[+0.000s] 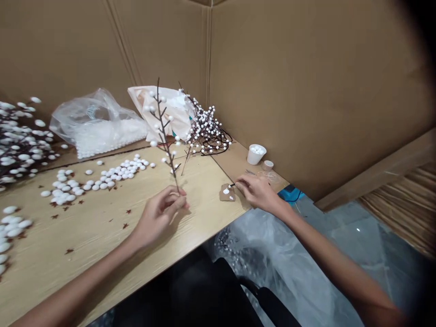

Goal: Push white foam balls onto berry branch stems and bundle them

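Observation:
Between the thumb and fingers of my left hand point(164, 208) stands a dark artificial berry branch point(164, 136), upright, with small white berries on several of its twigs. My right hand point(255, 190) pinches a thin dark stick point(232, 185). Its tip, pale at the end, is at a small brown cardboard piece point(225, 196) that carries white blobs point(226, 191); whether it touches them I cannot tell. Loose white balls point(109, 177) lie in a band on the table to the left of the branch.
A white cup of small balls point(256, 154) and a small round container point(268, 165) stand at the back right. Behind lie a clear bag of white beads point(105, 131), a pinkish bag point(143, 102) and a berry-branch bundle point(206, 131). More branches point(20, 136) fill the left; cardboard walls point(306, 81) enclose the table.

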